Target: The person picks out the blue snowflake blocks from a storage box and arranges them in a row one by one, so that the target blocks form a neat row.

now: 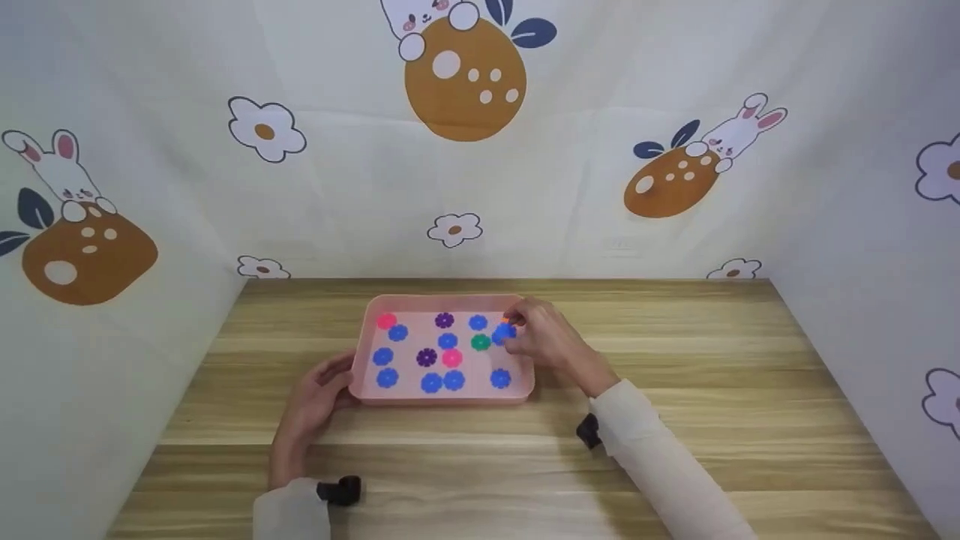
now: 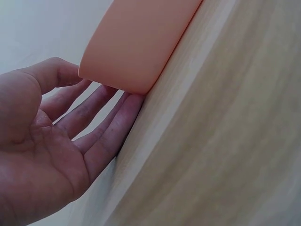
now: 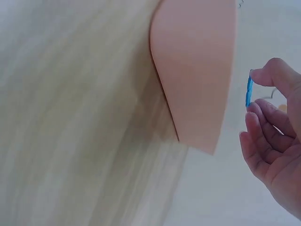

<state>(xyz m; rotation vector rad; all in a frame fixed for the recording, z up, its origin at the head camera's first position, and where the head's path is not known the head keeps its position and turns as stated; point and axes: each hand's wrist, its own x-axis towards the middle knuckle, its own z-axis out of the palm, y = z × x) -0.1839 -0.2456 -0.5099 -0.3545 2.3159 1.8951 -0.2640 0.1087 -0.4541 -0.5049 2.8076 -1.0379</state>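
Observation:
A pink tray (image 1: pixel 442 400) (image 2: pixel 127 47) (image 3: pixel 193 66) holds several flower-shaped pieces, many of them blue, with some purple, pink and one green (image 1: pixel 481 342). My left hand (image 1: pixel 319 394) (image 2: pixel 56 146) touches the tray's left side, thumb near the rim and fingers spread and lightly bent against the wall. Over the tray's right side, my right hand (image 1: pixel 551 337) (image 3: pixel 277 127) pinches a blue piece (image 3: pixel 249 89) between thumb and fingertip; the other fingers are bent. A bit of orange (image 1: pixel 505 320) shows by those fingertips in the head view, partly hidden.
The tray stands on a wooden table (image 1: pixel 465 480), toward its back edge. Behind and at both sides hangs a pale cloth (image 1: pixel 345 195) printed with rabbits and flowers. Black devices sit at the left wrist (image 1: pixel 341 490) and the right wrist (image 1: pixel 589 431).

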